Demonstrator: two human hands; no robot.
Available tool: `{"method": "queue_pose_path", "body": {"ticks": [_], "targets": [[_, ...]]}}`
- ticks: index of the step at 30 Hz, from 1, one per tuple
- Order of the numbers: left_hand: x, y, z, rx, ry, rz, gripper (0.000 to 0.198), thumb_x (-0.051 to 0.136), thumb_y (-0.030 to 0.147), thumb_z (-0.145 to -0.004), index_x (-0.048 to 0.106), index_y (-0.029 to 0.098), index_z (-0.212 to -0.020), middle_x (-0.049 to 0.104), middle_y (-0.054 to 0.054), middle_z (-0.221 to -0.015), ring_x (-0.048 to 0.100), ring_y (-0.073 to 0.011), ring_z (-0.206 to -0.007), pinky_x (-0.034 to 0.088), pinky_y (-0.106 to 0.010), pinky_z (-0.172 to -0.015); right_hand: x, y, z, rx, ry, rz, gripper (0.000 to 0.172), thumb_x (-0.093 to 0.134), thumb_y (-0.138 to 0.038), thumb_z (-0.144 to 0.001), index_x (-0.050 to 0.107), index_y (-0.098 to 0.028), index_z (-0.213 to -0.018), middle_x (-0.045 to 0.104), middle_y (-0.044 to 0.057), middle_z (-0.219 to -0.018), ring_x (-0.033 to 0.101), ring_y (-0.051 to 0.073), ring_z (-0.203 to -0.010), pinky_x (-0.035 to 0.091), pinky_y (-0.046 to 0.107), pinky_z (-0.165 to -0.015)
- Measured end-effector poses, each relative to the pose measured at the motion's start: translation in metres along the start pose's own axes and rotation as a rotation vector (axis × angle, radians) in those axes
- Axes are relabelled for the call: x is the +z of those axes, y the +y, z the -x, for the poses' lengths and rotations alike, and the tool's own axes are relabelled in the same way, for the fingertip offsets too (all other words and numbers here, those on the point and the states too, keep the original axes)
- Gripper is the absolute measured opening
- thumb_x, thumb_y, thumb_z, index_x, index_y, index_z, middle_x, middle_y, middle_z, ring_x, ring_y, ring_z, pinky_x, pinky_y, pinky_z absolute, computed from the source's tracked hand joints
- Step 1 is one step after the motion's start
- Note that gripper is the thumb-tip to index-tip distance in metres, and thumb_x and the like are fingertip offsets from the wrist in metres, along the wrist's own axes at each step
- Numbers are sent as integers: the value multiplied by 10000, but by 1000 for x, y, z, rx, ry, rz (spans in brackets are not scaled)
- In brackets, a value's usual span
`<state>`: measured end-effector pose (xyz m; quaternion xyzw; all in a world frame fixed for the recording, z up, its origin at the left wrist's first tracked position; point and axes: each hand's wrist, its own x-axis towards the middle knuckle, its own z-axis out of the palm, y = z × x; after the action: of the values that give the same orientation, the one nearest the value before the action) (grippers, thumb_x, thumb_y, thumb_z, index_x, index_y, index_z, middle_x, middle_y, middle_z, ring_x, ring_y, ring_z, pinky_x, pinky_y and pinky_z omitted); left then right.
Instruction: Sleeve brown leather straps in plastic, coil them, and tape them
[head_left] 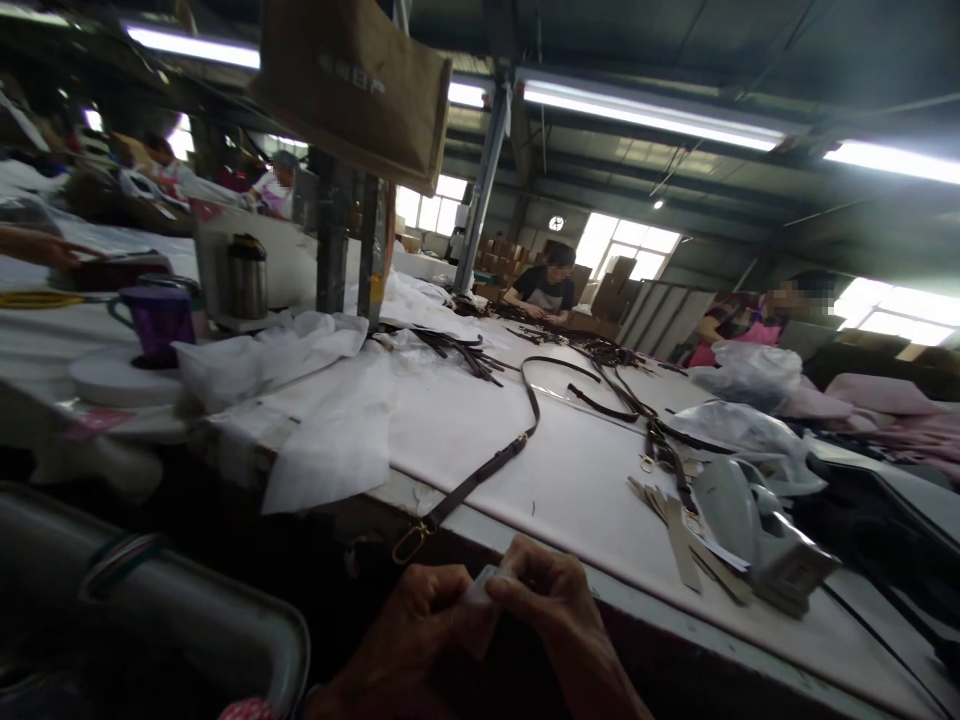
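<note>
- Left hand [405, 640] and right hand [551, 610] clenched, fingers pinching a small white paper-like tag [480, 590], just off the edge of the white-topped worktable [585, 530]
- Dark brown leather strap with brass clasp [469, 480] lies just beyond the hands
- Tan jute bag [352, 90] hangs overhead (its print too blurred to read)

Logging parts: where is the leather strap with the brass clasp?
In the head view, the leather strap lies on the white worktable, its brass clasp at the near edge beyond the left hand.

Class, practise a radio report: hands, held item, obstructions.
Left hand, right hand pinching small pale tab. Dark leather strap beyond them on white table.
</note>
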<state>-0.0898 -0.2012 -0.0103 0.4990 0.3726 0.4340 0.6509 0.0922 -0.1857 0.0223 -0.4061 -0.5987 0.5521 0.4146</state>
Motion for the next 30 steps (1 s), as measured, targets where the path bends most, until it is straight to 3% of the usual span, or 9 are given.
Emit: {"method": "queue_pose_path", "body": {"ticks": [3, 6, 9, 13, 17, 20, 23, 27, 30], "targets": [[-16, 4, 7, 20, 6, -95, 291, 718, 402, -854, 719, 139, -729, 656, -16, -693, 553, -160, -675, 401, -250, -648, -6, -7, -33, -48, -13, 248, 373, 638, -484, -945, 607, -176, -738, 575, -13, -633, 517, 133, -574, 385, 247, -555], [-31, 2, 11, 65, 46, -246, 336, 657, 455, -907, 751, 163, -769, 700, -22, -746, 610, -193, -753, 443, -257, -707, -17, -16, -74, -251, 28, 780, 202, 510, -306, -1015, 673, -193, -1055, 692, 44, -934, 638, 178, -830, 456, 277, -747], [-48, 0, 12, 129, 120, -393, 357, 641, 514, -915, 775, 201, -811, 723, -23, -800, 641, -220, -812, 486, -263, -756, -23, -18, -110, -238, -72, 1207, 362, 462, -155, -981, 597, -227, -1310, 726, 75, -1013, 680, 213, -912, 437, 300, -771], [-67, 11, 4, 318, 176, -615, 320, 586, 495, -956, 782, 244, -978, 741, -52, -1083, 660, -258, -1038, 522, -300, -928, -24, -17, -130, -175, -167, 1324, 291, 489, -117, -904, 666, -216, -1111, 725, 81, -849, 667, 235, -738, 350, 293, -622], [-61, 29, -10, 455, 240, -881, 214, 571, 354, -964, 761, 257, -968, 674, -55, -1306, 588, -270, -1239, 481, -365, -1062, -30, -33, -114, -167, -258, 1353, 245, 543, -158, -894, 657, -252, -1090, 710, 39, -802, 635, 200, -703, 303, 271, -602], [-40, 32, -20, 482, 87, -957, 179, 569, 291, -956, 738, 266, -902, 704, -35, -1188, 629, -233, -1131, 499, -325, -1007, -38, -54, -88, -172, -302, 1327, 199, 560, -196, -915, 667, -272, -1065, 696, 12, -794, 622, 177, -713, 298, 261, -606], [-21, 22, -25, 486, 17, -834, 179, 564, 306, -955, 721, 257, -884, 702, -24, -983, 650, -197, -934, 512, -267, -899, -44, -61, -60, -180, -261, 1153, 175, 574, -171, -904, 669, -253, -1025, 656, -1, -751, 594, 159, -693, 332, 259, -633], [-6, 11, -20, 339, -28, -574, 257, 592, 359, -948, 693, 212, -763, 644, -18, -879, 619, -189, -845, 488, -256, -792, -48, -35, -25, -93, 27, 511, 173, 603, -365, -946, 598, -206, -1016, 635, -4, -763, 530, 119, -555, 373, 233, -539], [5, 13, -13, 237, -150, -419, 287, 604, 345, -946, 717, 178, -741, 635, -33, -909, 619, -194, -862, 471, -270, -795, -41, -10, -3, 121, 22, 59, 428, 584, -593, -944, 592, -166, -914, 623, 14, -708, 469, 86, -458, 253, 201, -414]]}}
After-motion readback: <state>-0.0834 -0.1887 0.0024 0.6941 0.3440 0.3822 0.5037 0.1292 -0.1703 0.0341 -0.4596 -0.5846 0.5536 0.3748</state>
